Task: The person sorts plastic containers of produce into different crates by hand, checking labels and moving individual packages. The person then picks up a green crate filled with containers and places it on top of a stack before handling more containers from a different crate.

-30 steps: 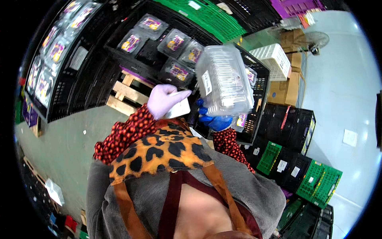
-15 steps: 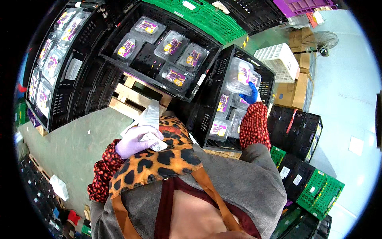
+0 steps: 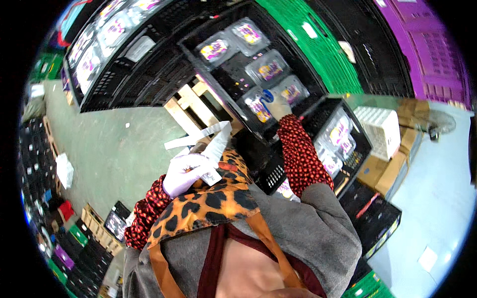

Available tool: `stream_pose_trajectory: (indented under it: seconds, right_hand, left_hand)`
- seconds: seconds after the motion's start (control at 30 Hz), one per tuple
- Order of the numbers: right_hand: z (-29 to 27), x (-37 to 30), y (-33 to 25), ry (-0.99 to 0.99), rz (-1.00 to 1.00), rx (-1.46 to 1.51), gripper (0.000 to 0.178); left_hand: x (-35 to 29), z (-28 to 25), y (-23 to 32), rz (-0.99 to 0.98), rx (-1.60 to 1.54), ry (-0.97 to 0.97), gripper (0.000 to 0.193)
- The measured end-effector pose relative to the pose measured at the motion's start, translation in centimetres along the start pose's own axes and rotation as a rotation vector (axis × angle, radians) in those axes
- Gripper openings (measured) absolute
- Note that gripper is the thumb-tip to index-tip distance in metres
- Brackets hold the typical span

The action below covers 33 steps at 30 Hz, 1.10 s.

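My left hand (image 3: 185, 175), in a lilac glove, is closed in front of my leopard-print apron (image 3: 198, 208). It holds a white label strip (image 3: 217, 144) that loops up and out, and a white end shows below the fingers. My right hand (image 3: 276, 104), in a pale glove with blue fingers, reaches over the middle black crate (image 3: 233, 111). Its fingers lie at the edge of a clear plastic clamshell pack (image 3: 257, 108) with a purple and yellow label. Their grip is blurred. Beside it sit another clamshell (image 3: 292, 91) and several more.
A black crate (image 3: 360, 141) at the right holds more clamshells, partly under my right arm. Another filled crate (image 3: 107, 84) stands at the upper left. A wooden pallet (image 3: 191, 107) shows below the middle crate. Green (image 3: 313, 44) and purple (image 3: 432, 54) crates lie beyond; a white basket (image 3: 380, 130) stands right.
My right hand has left the clamshells in the right crate and moved left to the middle crate. My left hand still holds the label strip. The view has turned.
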State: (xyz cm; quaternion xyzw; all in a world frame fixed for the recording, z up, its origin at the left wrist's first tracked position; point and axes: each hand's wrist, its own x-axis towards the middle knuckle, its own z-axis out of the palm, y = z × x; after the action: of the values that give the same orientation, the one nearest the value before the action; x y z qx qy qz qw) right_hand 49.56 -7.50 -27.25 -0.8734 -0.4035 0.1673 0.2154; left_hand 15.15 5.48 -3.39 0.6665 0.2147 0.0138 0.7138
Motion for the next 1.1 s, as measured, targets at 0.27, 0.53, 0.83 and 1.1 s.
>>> stream_pose_trajectory:
  seconds: [0.27, 0.53, 0.83, 1.1]
  right_hand:
    - [16.9, 17.0, -6.8, -0.418, 0.522, 0.564, 0.051]
    - [20.6, 23.1, -10.8, -0.188, 0.507, 0.7, 0.046]
    - [9.4, 16.8, -10.2, -0.948, 0.388, 2.24, 0.049]
    - [-1.0, -0.4, -10.8, -0.905, -0.103, 2.307, 0.092]
  left_hand:
    - [-5.5, -0.1, -3.2, -0.142, -0.305, 0.605, 0.01]
    - [-10.6, -0.8, -4.0, -0.216, -0.215, 0.35, 0.018]
    - [-8.9, -3.9, -3.0, -0.159, -0.304, 0.626, 0.013]
    - [2.1, -6.1, 0.9, 0.177, -0.237, 0.359, 0.009]
